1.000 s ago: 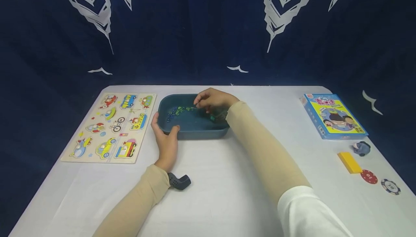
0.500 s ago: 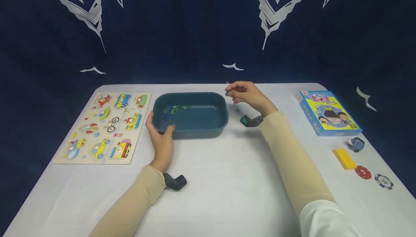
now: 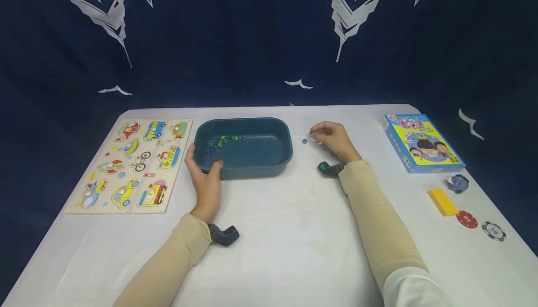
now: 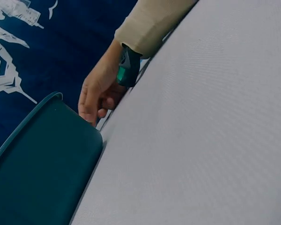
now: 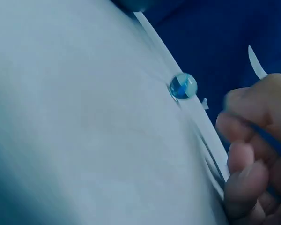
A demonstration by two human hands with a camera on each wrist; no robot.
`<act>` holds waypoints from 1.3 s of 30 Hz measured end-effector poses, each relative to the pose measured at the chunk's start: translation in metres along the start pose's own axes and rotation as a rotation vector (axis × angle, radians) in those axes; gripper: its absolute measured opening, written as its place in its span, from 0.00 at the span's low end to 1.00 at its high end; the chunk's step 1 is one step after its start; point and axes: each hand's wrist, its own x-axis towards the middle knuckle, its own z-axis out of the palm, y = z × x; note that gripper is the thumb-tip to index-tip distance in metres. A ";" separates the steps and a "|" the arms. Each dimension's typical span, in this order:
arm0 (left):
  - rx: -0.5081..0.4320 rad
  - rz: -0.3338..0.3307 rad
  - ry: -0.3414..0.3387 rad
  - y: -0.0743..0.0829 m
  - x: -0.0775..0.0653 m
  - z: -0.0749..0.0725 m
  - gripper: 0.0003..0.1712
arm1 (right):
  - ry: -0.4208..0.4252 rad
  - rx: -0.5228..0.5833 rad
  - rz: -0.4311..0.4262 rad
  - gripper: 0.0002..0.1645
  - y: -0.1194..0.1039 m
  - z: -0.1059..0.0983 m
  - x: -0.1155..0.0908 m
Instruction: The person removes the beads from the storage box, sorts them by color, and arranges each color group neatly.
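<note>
A dark teal plastic tray [image 3: 256,171] stands on the table, with several blue and green glass marbles [image 3: 224,139] in its left part. My left hand [image 3: 207,190] grips its near left corner, thumb on the front wall and fingers along the left end. To the right of the tray, low over the table, my right hand [image 3: 334,141] has its fingers curled together, with a small dark marble [image 3: 311,132] at the fingertips. Just left of those fingers a single clear and blue marble [image 5: 183,86] lies on the white cloth.
A wooden vehicle puzzle board [image 3: 130,167] lies left of the tray. Along the right edge are a blue and yellow game box [image 3: 424,144], a small blue-grey figure [image 3: 457,183], a yellow block [image 3: 443,202], a red chip [image 3: 467,219] and a black and white chip [image 3: 493,231].
My right hand has moved out of the tray to the right and down to the table. A marble now lies on the cloth beside it. My left hand keeps its grip on the tray.
</note>
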 end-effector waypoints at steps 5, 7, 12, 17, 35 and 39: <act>-0.007 0.009 -0.004 -0.001 0.002 -0.002 0.45 | -0.022 -0.164 -0.019 0.13 0.001 -0.001 -0.001; -0.003 0.013 -0.004 -0.001 0.002 -0.003 0.45 | -0.035 -0.202 -0.017 0.13 0.001 0.000 -0.002; -0.005 0.016 0.000 0.000 0.002 -0.004 0.45 | -0.047 -0.240 -0.021 0.14 -0.002 0.002 -0.002; 0.000 0.011 0.000 0.001 0.002 -0.004 0.45 | -0.052 -0.242 -0.025 0.14 -0.001 0.003 0.000; 0.007 0.055 0.026 -0.035 0.019 -0.005 0.45 | -0.062 0.116 -0.171 0.16 -0.059 -0.005 0.000; 0.000 0.071 0.026 -0.036 0.019 -0.003 0.45 | -0.154 0.134 -0.247 0.14 -0.102 0.008 0.005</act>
